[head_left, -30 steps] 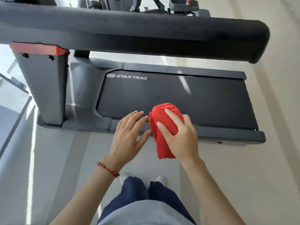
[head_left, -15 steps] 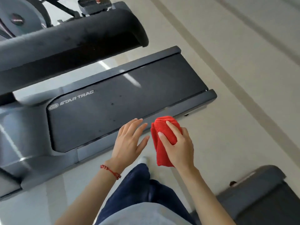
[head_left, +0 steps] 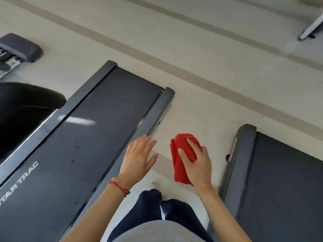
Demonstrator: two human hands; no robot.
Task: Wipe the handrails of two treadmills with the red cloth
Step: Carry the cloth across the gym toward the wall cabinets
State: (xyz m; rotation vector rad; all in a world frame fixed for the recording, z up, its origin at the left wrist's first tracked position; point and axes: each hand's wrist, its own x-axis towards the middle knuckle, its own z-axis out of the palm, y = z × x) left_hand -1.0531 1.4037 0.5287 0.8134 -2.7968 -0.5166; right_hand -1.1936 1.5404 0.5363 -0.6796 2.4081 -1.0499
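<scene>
My right hand (head_left: 196, 165) is shut on the folded red cloth (head_left: 181, 154), held in the air over the pale floor between two treadmills. My left hand (head_left: 138, 158) hovers beside it, fingers spread, holding nothing, a red string bracelet on the wrist. The first treadmill's dark belt (head_left: 73, 147), marked STAR TRAC, runs on the left. The black end of its handrail (head_left: 26, 102) shows at the far left. The second treadmill's deck (head_left: 279, 180) fills the lower right; its handrails are out of view.
I stand in the narrow gap of beige floor (head_left: 192, 105) between the two decks, my dark trousers and white shoes below. Another machine's grey foot (head_left: 24, 48) lies at the upper left. A white frame leg (head_left: 311, 30) stands at the upper right.
The view has swung right: the first treadmill and its handrail have slid to the left, and the second treadmill has come into view. Both hands keep their pose, the cloth still held.
</scene>
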